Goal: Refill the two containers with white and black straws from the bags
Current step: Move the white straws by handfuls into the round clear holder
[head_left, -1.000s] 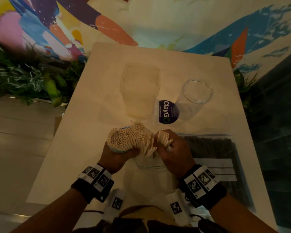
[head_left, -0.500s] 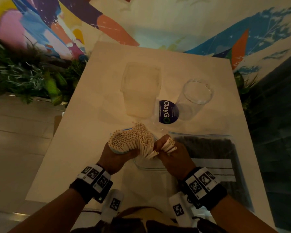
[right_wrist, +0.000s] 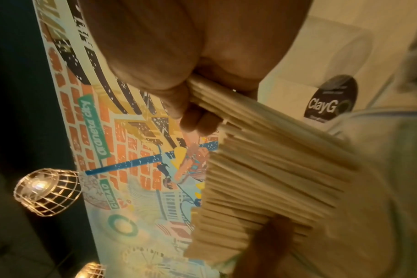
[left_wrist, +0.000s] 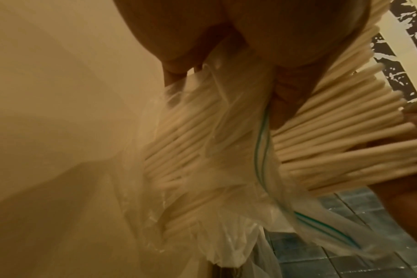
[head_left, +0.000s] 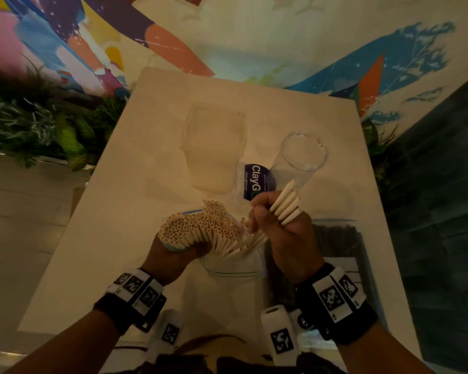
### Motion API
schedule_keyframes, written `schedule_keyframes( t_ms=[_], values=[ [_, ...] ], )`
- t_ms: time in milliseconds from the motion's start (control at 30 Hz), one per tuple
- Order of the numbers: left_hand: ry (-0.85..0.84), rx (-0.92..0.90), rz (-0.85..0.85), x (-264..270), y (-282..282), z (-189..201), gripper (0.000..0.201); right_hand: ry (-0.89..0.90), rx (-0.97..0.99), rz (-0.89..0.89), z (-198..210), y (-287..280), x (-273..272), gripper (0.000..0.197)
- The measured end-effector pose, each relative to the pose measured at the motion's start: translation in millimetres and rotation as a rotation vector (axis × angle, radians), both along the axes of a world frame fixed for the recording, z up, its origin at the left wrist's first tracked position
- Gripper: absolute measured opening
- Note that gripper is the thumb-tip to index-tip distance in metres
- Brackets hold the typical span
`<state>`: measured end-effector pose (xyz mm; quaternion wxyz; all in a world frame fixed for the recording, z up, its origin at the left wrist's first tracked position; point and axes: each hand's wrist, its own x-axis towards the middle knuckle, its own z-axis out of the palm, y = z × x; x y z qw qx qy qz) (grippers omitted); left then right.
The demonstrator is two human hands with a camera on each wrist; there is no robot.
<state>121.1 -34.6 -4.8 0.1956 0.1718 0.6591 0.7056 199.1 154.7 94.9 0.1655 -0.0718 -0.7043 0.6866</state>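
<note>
My left hand (head_left: 174,255) grips a clear zip bag (left_wrist: 217,169) packed with white straws (head_left: 200,228), their open ends fanned toward me. My right hand (head_left: 278,225) is curled round a small bunch of white straws (head_left: 287,206) drawn partly out of the bag and tilted up to the right. In the right wrist view the fingers (right_wrist: 198,120) wrap that bunch (right_wrist: 262,122). A square clear container (head_left: 214,147) and a round clear glass (head_left: 303,157) stand beyond the hands. A bag of black straws (head_left: 335,252) lies flat to the right.
A round dark ClayGo sticker (head_left: 254,182) lies on the pale table (head_left: 119,211) between the two containers. Green plants (head_left: 33,125) line the left side, and a painted wall (head_left: 254,36) rises behind the table's far edge.
My right hand has lifted and turned, pulling a small bunch of white straws up and to the right out of the bag. The left hand keeps holding the bag in place.
</note>
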Motion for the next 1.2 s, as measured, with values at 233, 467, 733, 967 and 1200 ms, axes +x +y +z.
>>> schedule_keyframes(
  t_ms=[233, 467, 733, 967, 1200],
  values=[
    [0.006, 0.021, -0.003, -4, 0, 3, 0.052, 0.177, -0.117, -0.009, 57, 23, -17, 0.007],
    [0.019, 0.041, 0.004, -5, 0, 2, 0.054, 0.428, 0.01, -0.339, 125, 78, -55, 0.021],
    [0.002, 0.06, 0.023, -2, 1, 6, 0.05, 0.226, 0.042, -0.672, 77, 133, -110, 0.041],
    [-0.009, 0.023, 0.022, -2, 2, -1, 0.051, -0.065, 0.143, -0.689, 10, 136, -121, 0.048],
    [-0.022, 0.045, 0.046, -3, 2, 0, 0.054, -0.091, 0.197, -0.567, -5, 142, -125, 0.027]
  ],
)
